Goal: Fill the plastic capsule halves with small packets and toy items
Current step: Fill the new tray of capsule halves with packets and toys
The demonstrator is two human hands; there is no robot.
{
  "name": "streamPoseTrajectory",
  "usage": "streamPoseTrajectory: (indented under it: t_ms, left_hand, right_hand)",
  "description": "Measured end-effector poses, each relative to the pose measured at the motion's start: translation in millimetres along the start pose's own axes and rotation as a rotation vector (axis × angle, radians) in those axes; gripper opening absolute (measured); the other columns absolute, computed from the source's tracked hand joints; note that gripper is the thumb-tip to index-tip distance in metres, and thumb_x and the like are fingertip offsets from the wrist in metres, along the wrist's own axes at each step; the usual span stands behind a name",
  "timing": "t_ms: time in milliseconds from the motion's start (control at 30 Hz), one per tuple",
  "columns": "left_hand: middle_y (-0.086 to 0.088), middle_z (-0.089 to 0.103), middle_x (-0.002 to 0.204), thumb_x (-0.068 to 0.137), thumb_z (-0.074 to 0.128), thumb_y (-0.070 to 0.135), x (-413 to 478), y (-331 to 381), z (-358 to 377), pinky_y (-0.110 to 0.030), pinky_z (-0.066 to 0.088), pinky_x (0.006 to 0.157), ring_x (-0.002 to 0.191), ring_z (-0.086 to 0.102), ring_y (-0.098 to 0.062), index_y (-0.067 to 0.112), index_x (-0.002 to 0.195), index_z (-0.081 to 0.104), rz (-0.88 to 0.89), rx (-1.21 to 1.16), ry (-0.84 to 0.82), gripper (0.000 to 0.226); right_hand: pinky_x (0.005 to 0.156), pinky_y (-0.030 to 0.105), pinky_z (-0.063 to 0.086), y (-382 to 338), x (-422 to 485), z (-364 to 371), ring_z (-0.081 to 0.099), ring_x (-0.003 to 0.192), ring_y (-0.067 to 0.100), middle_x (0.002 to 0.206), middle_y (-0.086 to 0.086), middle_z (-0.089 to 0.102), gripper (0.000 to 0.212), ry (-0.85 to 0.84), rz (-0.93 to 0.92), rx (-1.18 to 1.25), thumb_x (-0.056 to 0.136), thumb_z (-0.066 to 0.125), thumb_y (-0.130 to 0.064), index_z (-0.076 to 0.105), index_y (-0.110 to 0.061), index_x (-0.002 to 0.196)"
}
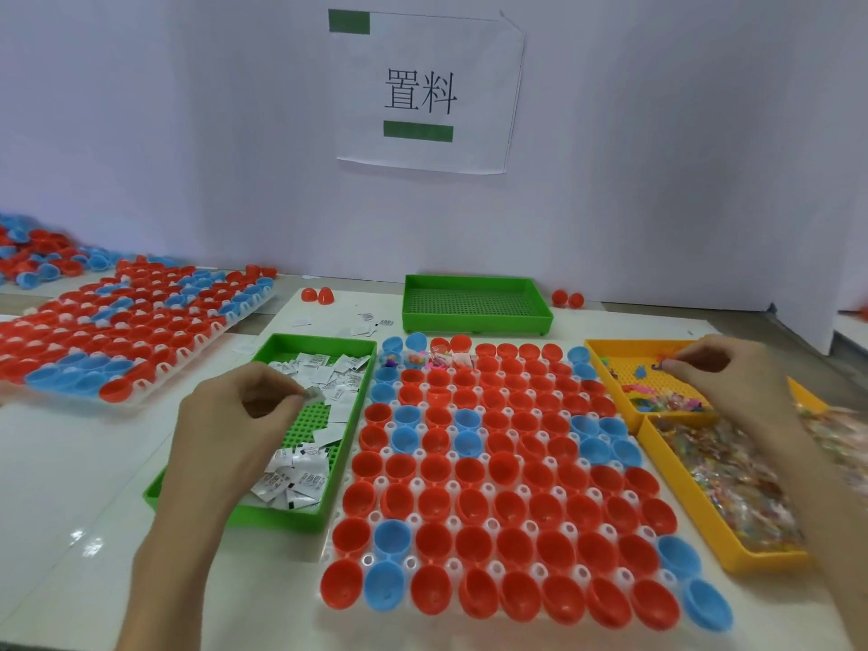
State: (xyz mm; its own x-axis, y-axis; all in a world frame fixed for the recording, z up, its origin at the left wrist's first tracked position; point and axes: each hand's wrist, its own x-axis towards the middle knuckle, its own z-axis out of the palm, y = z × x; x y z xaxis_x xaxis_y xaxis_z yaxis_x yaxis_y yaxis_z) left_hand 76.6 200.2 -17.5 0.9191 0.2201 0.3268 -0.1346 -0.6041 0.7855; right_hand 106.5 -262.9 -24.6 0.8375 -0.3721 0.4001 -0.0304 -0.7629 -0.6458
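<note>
Capsule halves (pixel 117 331) in red and blue crowded a spare rack well left of the left hand (pixel 230 429), whose thumb and forefinger pinched a white packet (pixel 313 393) over the green tray (pixel 282 514) of packets. Just right of those fingers sat the main rack (pixel 507 486) of open halves, a few at its far edge holding items. Farther right, the right hand (pixel 723 373) curled over the yellow tray (pixel 606 354), its fingertips apparently nipping a small toy (pixel 660 365), blurred.

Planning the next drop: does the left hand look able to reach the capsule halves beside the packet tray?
Probably yes: the left hand, pinching a packet, is over the packet tray; nothing blocks the capsule halves.
</note>
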Motion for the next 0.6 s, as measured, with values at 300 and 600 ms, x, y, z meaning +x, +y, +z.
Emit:
streamPoseTrajectory:
  t_ms: [300, 600]
  left_hand:
    - [-0.001, 0.078, 0.077, 0.081, 0.078, 0.018, -52, 87, 36, -0.014, 0.055, 0.066, 0.077, 0.076, -0.014, 0.027, 0.085, 0.075, -0.044, -0.850, 0.055, 0.011]
    - [0.007, 0.079, 0.083, 0.086, 0.072, 0.001, -74, 102, 42, -0.009, 0.053, 0.069, 0.082, 0.075, -0.005, 0.027, 0.095, 0.078, 0.010, -0.830, -0.116, 0.028]
  right_hand:
    - [0.064, 0.012, 0.054, -164, -76, -15, 0.073, 0.073, 0.006, 0.079, -0.009, 0.077, 0.009, -0.326, -0.342, 0.518, 0.073, 0.080, -0.032, 0.076, -0.031, 0.081]
    - [0.073, 0.015, 0.055, -196, -108, 8, 0.072, 0.079, 0.004, 0.080, -0.014, 0.075, 0.014, -0.356, -0.454, 0.498, 0.083, 0.077, -0.014, 0.078, -0.027, 0.086]
